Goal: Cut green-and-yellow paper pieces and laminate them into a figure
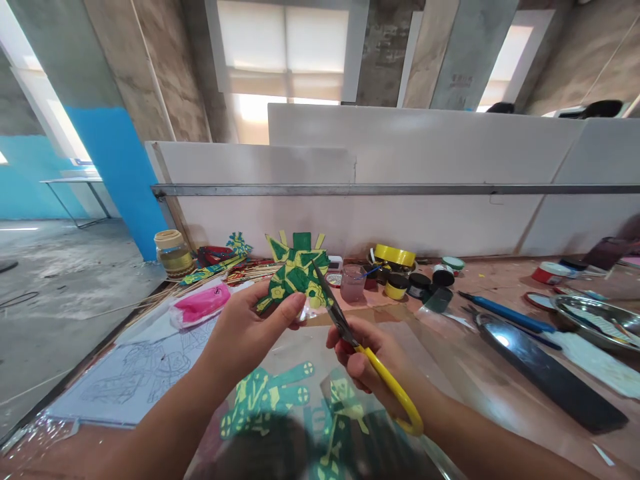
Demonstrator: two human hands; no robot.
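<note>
My left hand point(265, 320) pinches a green and yellow painted cutout point(297, 270) by its lower left part, thumb in front. Yellow-handled scissors point(383, 377) are in my right hand point(370, 353), their dark blades pointing up and left against the right side of the cutout. Whether the blades are parted is too small to tell. Below my hands, more green and yellow painted pieces point(267, 397) lie on the work surface under or on a clear sheet.
Line drawings point(145, 370) and a pink packet point(203, 305) lie at left, near a glass jar point(174, 255). Paint pots point(397, 285) line the back. A blue-handled tool point(510, 312), a long black object point(550, 373) and a metal bowl point(600, 320) are at right.
</note>
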